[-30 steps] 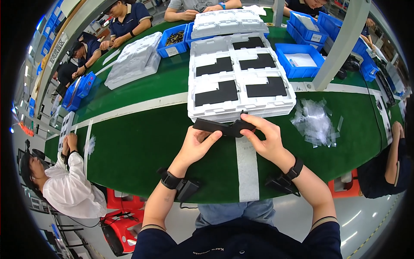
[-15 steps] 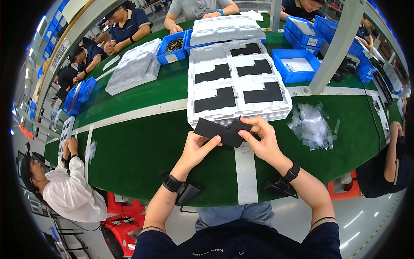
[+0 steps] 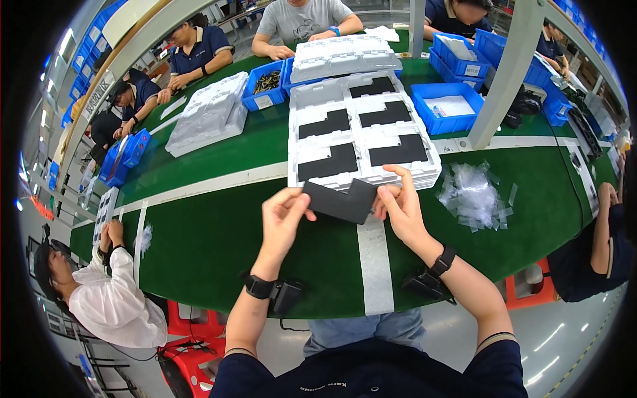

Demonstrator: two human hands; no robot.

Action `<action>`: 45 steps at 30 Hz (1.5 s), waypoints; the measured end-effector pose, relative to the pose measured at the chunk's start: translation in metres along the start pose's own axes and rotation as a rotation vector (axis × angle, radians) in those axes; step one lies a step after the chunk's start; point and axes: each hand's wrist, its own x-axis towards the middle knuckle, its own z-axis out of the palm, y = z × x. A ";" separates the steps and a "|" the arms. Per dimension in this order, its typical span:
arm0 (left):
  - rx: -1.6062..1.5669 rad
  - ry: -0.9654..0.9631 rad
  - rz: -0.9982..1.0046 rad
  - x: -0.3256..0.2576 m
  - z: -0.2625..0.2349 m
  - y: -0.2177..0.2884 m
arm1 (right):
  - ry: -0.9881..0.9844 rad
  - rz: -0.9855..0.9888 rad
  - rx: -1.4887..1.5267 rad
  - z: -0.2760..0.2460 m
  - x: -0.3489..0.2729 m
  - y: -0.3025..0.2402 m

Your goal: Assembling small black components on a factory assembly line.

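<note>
Head view: tray holds five black panels; left grip and right grip pinch another panel.

Dark navy short-sleeved shirt, pale lettering across chest; beige-striped sleeve cuffs left and right; faded blue denim trousers; black wrist straps left and right, each with a black box-shaped device adjoining

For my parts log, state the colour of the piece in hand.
Black; the L-shaped piece shows best in the head view.
</note>
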 end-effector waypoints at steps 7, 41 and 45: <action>0.158 0.111 -0.071 0.080 -0.033 0.047 | -0.036 0.038 -0.013 -0.007 0.000 0.005; 1.192 -0.349 -0.075 0.195 -0.008 -0.013 | -0.036 -0.051 -0.259 -0.007 0.000 0.006; 1.162 -0.379 -0.011 0.201 0.009 -0.013 | -0.093 -0.057 -0.313 -0.006 0.000 0.006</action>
